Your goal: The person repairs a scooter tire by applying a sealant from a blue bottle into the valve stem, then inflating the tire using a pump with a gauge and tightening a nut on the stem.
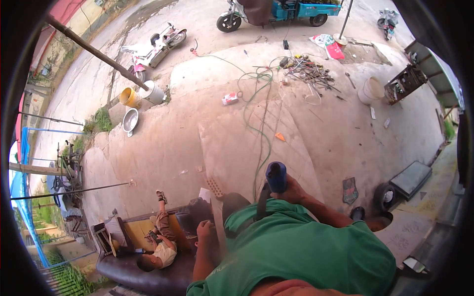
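My right hand (292, 190) is wrapped round a dark blue cylinder (277, 178), which looks like an insulated bottle seen from its top end. A black strap (262, 201) hangs beside it, against my green shirt. Out to my left, near the sofa, my left hand (204, 230) is closed, its fingers curled in. Whatever it may hold is hidden.
A person (160, 254) lies on the brown sofa (133, 276) at my left, holding a small dark object. Green hose (266, 138) winds across the concrete toward a pile of tools (311, 71). A tyre (383, 196) lies at right; a fallen scooter (160, 47) is far left.
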A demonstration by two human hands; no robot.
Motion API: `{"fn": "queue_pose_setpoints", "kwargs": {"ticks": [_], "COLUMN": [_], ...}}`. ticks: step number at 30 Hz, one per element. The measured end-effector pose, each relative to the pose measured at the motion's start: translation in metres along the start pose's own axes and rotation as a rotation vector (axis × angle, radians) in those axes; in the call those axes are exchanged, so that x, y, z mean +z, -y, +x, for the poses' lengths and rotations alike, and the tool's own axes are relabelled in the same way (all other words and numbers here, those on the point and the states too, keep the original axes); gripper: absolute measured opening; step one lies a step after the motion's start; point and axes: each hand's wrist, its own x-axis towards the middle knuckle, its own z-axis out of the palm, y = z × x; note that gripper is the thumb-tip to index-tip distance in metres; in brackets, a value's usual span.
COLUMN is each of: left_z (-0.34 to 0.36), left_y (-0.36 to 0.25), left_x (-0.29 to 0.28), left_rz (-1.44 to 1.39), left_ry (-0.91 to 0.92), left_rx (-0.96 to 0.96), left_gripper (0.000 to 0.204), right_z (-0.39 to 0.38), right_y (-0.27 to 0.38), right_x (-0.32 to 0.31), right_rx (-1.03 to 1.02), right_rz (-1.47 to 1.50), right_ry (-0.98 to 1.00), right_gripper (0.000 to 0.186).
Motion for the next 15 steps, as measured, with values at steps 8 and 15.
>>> {"fn": "queue_pose_setpoints", "kwargs": {"ticks": [8, 15], "left_z": [0.057, 0.257], "left_y": [-0.022, -0.041], "left_x": [0.031, -0.060], "left_rz": [0.551, 1.089], "left_ry": [-0.057, 0.119], "left_rx": [0.065, 0.089], "left_gripper": [0.035, 0.030], "right_z": [0.195, 0.405], "right_y": [0.039, 0.003], "right_x": [-0.007, 0.049], "right_rx": [0.035, 0.149], "right_rz": [-0.006, -0.120], "right_ry": [0.046, 0.060], "right_gripper": [0.064, 0.062]}}
